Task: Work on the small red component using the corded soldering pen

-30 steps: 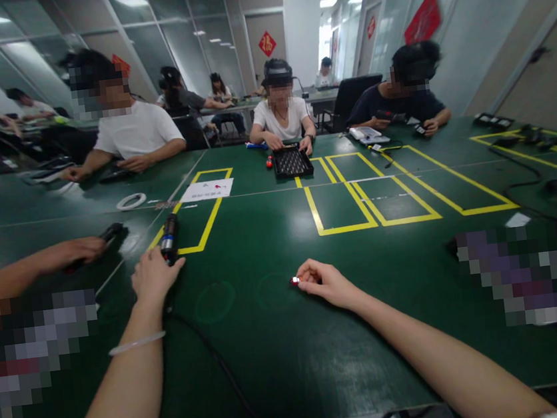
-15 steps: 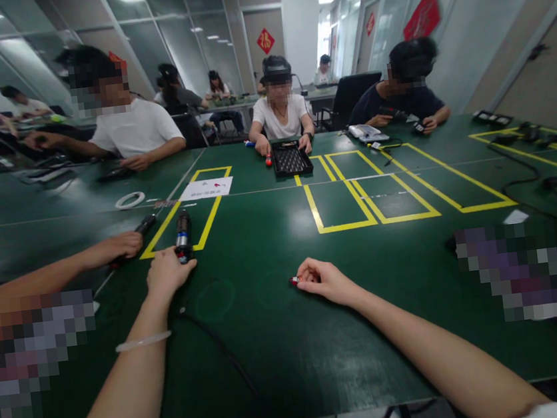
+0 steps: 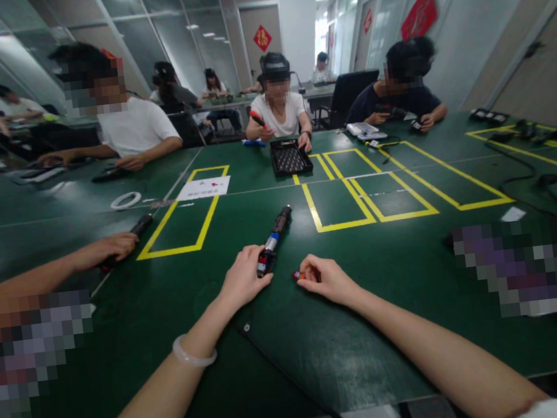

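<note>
My left hand (image 3: 242, 281) grips the rear end of a black corded tool (image 3: 272, 239) with blue and red bands, an electric screwdriver by its look. The tool lies low over the green table (image 3: 293, 341) and points away to the right. Its cable (image 3: 287, 377) trails back toward me. My right hand (image 3: 327, 277) rests on the table just right of the tool, fingers pinched on a small red piece (image 3: 297, 275). The two hands are close together but apart.
A co-worker's hand (image 3: 106, 247) at the left holds another dark tool. Across the table sit three people; the middle one has a black tray (image 3: 290, 159). Yellow tape rectangles (image 3: 179, 221), a white paper (image 3: 205, 188), a white ring (image 3: 125, 200) and cables (image 3: 537, 179) lie around.
My left hand has carried the tool from the left, by the yellow rectangle, to the middle beside my right hand. My right hand has stayed put with the small red piece.
</note>
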### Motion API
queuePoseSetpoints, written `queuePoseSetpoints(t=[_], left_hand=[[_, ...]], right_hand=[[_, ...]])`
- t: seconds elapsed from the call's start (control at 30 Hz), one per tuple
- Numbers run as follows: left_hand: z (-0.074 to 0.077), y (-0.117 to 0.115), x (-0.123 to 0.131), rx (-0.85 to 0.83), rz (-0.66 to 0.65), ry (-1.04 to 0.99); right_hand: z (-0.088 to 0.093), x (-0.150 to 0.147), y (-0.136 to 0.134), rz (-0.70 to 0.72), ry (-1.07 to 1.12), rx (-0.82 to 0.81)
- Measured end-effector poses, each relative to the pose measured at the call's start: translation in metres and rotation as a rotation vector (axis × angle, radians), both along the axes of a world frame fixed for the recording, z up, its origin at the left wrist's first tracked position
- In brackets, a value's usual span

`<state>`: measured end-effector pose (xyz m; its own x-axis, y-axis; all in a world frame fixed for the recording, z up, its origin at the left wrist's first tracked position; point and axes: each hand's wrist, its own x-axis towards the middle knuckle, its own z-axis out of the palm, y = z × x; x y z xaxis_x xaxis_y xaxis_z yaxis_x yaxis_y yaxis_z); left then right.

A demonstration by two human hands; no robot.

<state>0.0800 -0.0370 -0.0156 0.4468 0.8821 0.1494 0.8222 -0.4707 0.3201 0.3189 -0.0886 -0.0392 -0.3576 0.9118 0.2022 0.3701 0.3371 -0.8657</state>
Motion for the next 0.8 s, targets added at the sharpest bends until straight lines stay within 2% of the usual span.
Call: queuePoseSetpoints(t=[0.13, 0.27, 0.53, 0.8], left_hand=[[0.002, -0.018, 0.021, -0.053, -0.187, -0.081], [0.002, -0.025, 0.029, -0.079, -0.286, -0.09], [0.003, -0.026, 0.031, -0.091, -0.293, -0.051], [-0.001, -0.026, 0.033, -0.049, -0.303, -0.002]], right_hand=[[0.001, 0.001, -0.001, -0.017, -0.105, 0.057], [0.002, -0.002, -0.003, -0.033, -0.224, 0.097], [0.005, -0.004, -0.003, -0.056, -0.323, 0.112], [0.0, -0.006, 0.0, -0.003, -0.249, 0.124]])
